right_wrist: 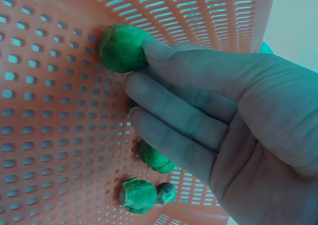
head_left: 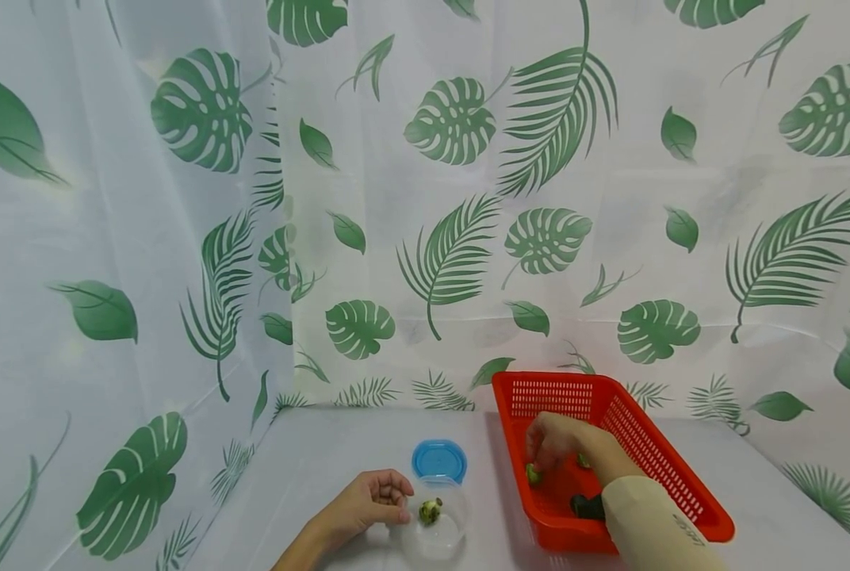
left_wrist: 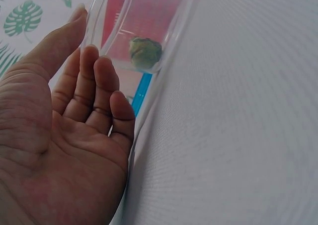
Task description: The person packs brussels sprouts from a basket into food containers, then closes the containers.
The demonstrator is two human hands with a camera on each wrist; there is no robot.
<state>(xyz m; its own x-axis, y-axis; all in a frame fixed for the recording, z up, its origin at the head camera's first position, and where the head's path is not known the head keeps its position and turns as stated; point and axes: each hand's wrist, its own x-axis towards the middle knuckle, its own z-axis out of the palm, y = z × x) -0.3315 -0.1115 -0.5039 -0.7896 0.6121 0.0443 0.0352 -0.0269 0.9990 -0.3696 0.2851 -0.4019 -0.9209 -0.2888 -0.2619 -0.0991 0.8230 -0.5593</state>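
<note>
At a flat white counter (head_left: 354,440), the right grip (head_left: 557,440) pinched a round green leafy sprout (right_wrist: 121,47), probably light, firm, best held mid-girth; the left grip (head_left: 371,503) was relaxed.

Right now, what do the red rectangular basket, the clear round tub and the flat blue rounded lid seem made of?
Red rectangular basket: probably moulded plastic, smooth with a slight sheen; regular openings and a rounded rim suggest it. Clear round tub: likely glossy plastic, possibly glass; the round green sprout inside shows through. Flat blue rounded lid: seemingly smooth plastic, by its even colour and raised rim.
</note>
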